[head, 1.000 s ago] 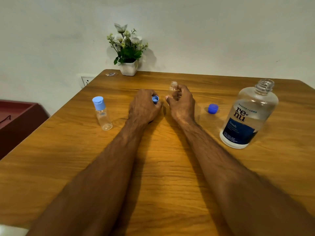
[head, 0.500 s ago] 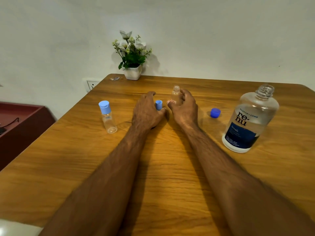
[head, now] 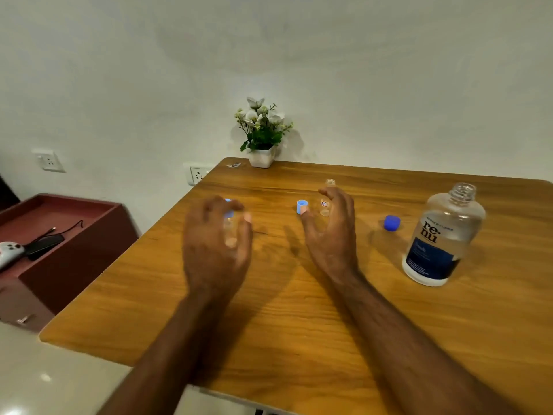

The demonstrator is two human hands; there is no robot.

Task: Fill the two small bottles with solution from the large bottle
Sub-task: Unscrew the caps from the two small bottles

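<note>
The large clear solution bottle (head: 443,235) stands uncapped at the right of the wooden table (head: 299,310), with its dark blue cap (head: 392,223) lying to its left. An uncapped small bottle (head: 328,187) stands upright at mid-table, just beyond the spread fingers of my right hand (head: 329,235), which holds nothing. That bottle's light blue cap (head: 301,206) rests on the table by my right thumb. My left hand (head: 215,244) is blurred. Its fingers and thumb curve, apart, around the second small bottle (head: 230,232), which still wears its blue cap; contact is unclear.
A white pot of flowers (head: 261,136) sits at the table's far edge against the wall. Left of the table stands a low maroon cabinet (head: 59,235) with a cable and a controller on it. Wall sockets are beside the table's left corner.
My left hand has moved left, from the light blue cap to the capped small bottle. My right hand has let go of the uncapped bottle and opened. The view has tilted upward.
</note>
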